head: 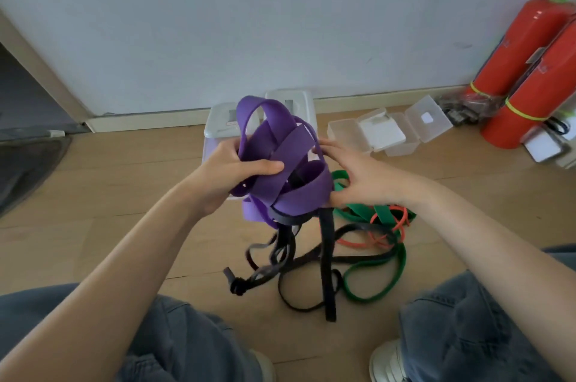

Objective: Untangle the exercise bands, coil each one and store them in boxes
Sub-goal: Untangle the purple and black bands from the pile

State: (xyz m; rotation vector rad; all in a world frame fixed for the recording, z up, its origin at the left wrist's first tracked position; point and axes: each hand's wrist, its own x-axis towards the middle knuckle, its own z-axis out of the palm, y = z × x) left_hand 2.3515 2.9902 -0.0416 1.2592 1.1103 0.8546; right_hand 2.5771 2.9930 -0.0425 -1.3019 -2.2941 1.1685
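Two red extinguishers [526, 48] lean against the wall at the far right, the largest things on the wood floor [118, 188]. Two white lidded boxes [293, 107] stand by the baseboard, mostly hidden behind the raised bands; their lids are on, so what is in them cannot be told. To their right lie clear boxes [392, 132] with lids open; one holds a white card or lid piece, and the rest look bare inside.

The purple band [286, 169] is held up in the air between both hands, in front of the white boxes. It is wide and flat, looped over itself many times into a loose, open ball of crossing turns. A black band [327, 257] is caught under the purple bundle and hangs down from it to the floor, where it trails in loops with a knot at its near left end. The green band [374, 275] lies on the floor to the right, partly under the right hand, twisted together with a thin orange band [389, 232].

The left hand [230, 176] grips the bundle's left side, thumb pressed across a purple turn and fingers curled behind. The right hand [355, 176] cups the right side with fingers spread against the loops.
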